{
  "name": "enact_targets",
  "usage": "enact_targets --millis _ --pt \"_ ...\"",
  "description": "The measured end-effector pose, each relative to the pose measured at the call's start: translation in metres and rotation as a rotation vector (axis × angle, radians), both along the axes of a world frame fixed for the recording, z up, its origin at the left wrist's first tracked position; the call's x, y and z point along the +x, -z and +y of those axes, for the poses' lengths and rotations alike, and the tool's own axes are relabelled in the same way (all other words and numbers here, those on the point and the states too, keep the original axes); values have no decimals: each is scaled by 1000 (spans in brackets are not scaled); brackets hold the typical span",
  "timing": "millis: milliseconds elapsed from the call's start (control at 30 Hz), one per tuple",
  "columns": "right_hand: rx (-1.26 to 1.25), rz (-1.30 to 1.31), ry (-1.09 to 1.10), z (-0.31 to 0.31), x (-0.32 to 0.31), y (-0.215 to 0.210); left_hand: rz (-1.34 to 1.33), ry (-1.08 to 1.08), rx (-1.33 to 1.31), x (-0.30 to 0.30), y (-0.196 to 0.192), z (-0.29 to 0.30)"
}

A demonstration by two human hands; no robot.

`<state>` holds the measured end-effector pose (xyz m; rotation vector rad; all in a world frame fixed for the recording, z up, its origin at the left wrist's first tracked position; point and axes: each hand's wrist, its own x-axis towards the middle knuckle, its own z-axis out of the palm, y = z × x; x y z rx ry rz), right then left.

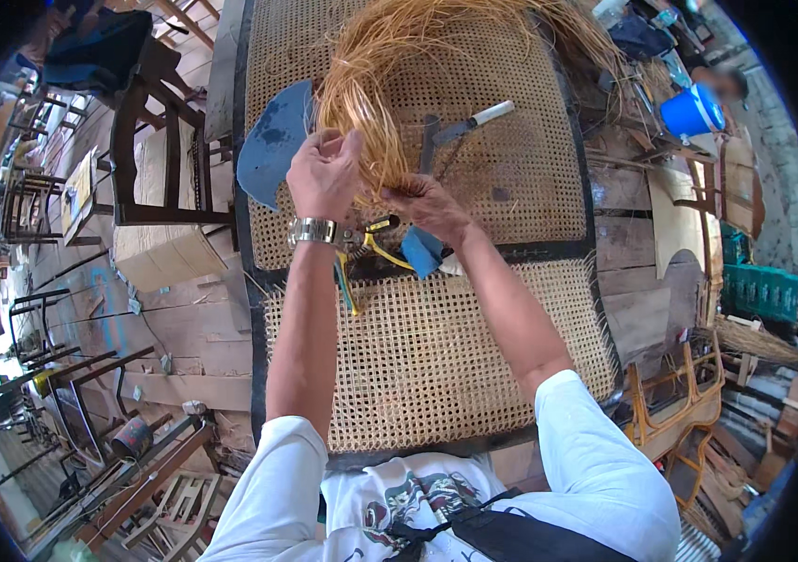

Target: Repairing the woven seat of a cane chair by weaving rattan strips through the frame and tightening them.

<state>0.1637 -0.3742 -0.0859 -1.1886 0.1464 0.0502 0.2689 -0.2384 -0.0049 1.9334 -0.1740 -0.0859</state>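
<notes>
A long bundle of golden cane strands (361, 112) curves down over a woven cane panel (441, 351). My right hand (432, 211) is closed on the bundle's near end. Beside the bundle's left edge is my left hand (322, 183), its fingers curled into a pinch; anything thin between them is too small to make out. A metal watch is on that wrist. Just under the hands lie yellow-handled pliers (375, 248) and a blue cloth piece (422, 251). A hammer (429, 140) and a white-handled knife (478, 122) rest right of the bundle.
A flat grey-blue piece (272, 145) with dark stains lies at the panel's left. Dark wooden chairs (169, 150) stand on the plank floor to the left. To the right are a blue bucket (692, 110), a green crate (762, 292) and a bent wooden frame (675, 403).
</notes>
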Motion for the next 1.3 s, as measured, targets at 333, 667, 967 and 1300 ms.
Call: enact_targets --millis 333,667,967,1300 --pt "-126 11 -38 14 -4 23 15 149 268 -2 20 7" --pt "60 -27 172 25 -14 -14 548 219 -347 -14 23 27" --pt "104 17 213 25 -18 2 547 276 -507 -15 32 35" --pt "228 -6 140 15 -25 4 278 198 -637 -34 40 20"
